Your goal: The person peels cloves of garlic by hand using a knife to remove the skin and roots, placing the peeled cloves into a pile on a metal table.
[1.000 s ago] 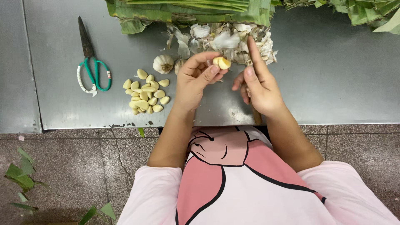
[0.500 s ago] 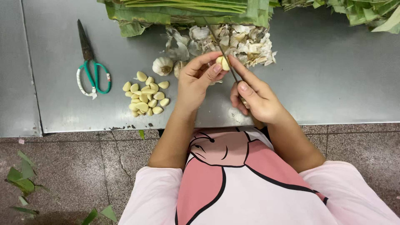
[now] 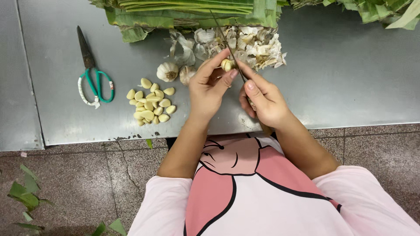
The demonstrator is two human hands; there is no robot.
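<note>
A grey metal table (image 3: 350,78) fills the upper part of the view, its near edge running above a speckled stone floor (image 3: 78,175). Along the table's far edge lies a stack of folded green leaves (image 3: 192,11), with more loose green leaves (image 3: 372,8) at the far right corner. Just in front of the stack sits a heap of papery white garlic skins (image 3: 253,43).

Below the table edge, the person's pink and white shirt (image 3: 245,192) takes up the bottom of the picture, both bare forearms reaching up from it onto the table.

The left hand (image 3: 210,89) has its grip closed on a garlic clove (image 3: 227,65), pinched between thumb and fingertips, held just in front of the skin heap and above the table. The right hand (image 3: 262,98) is wrapped around the handle of a thin knife (image 3: 234,59), whose blade runs up past the clove, touching it or just beside it; I cannot tell which.

To the left of the hands, green-handled scissors (image 3: 92,74) lie flat and closed, well apart from them. Between the scissors and the left hand lies a pile of peeled cloves (image 3: 149,102). Just beyond that pile stands a whole garlic bulb (image 3: 168,71), with a second bulb (image 3: 187,74) beside it, near the left hand. A few leaf scraps (image 3: 24,194) lie on the floor at lower left.
</note>
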